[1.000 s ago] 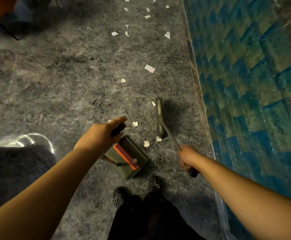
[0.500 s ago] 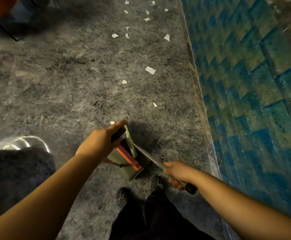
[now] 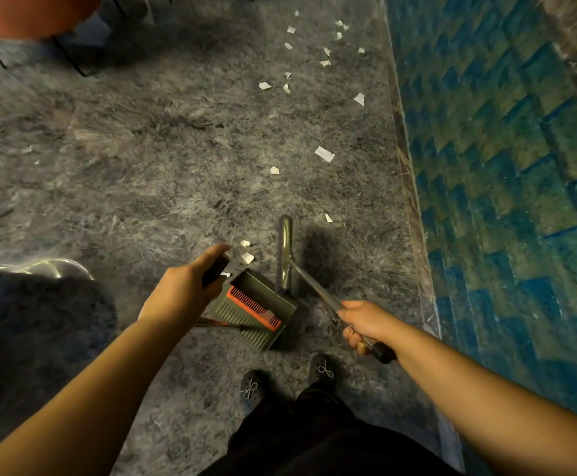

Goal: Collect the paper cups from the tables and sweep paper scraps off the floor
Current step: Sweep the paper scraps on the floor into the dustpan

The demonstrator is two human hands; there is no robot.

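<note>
Paper scraps, small white torn bits (image 3: 247, 258), lie at the green plastic dustpan's (image 3: 263, 304) twelve o'clock; left fingers (image 3: 211, 261) wrap its handle, right hand (image 3: 366, 322) grips the metal-handled broom (image 3: 287, 255). A hard stroke could flick scraps past the pan (carpet snags them).

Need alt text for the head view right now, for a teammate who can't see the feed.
Looking down, the left hand grips the handle of a green dustpan on grey carpet, while the right hand holds a broom just beyond the pan's mouth. White paper scraps trail ahead beside a blue-green patterned floor strip.
</note>
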